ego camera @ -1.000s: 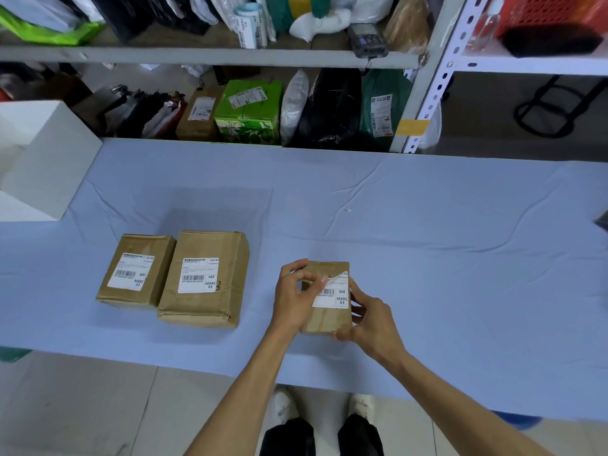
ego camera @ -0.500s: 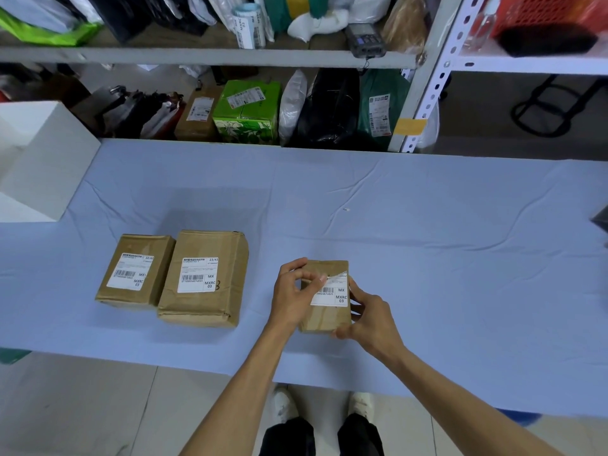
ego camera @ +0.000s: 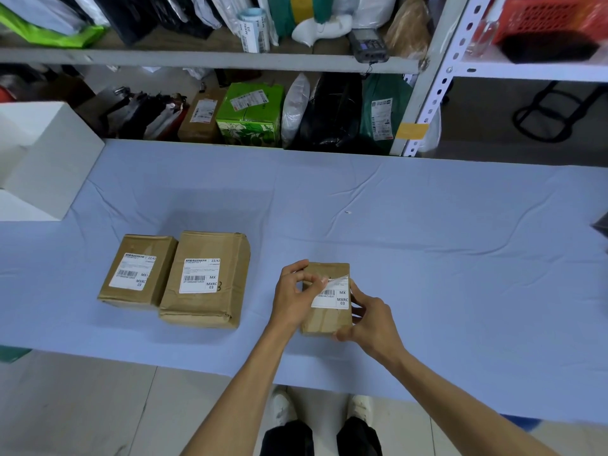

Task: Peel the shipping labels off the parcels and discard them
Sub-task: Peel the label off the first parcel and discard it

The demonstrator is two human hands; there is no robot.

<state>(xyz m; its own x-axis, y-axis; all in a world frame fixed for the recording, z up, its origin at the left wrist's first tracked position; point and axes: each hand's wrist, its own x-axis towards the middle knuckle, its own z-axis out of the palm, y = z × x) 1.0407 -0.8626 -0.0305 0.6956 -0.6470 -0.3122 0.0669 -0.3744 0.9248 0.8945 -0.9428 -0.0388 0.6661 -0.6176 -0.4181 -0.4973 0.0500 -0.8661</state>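
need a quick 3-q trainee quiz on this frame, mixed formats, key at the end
1. True or false: the label on the small parcel is already fully off.
2. Which hand pinches that label's lifted corner? A) left B) right C) neither
3. Fill in: ___ other parcels lie on the table, each with its label flat on top.

Key
1. False: only the top corner is lifted.
2. A: the left hand pinches it, while the right hand holds the small parcel.
3. Two: the left parcel and the bigger parcel beside it.
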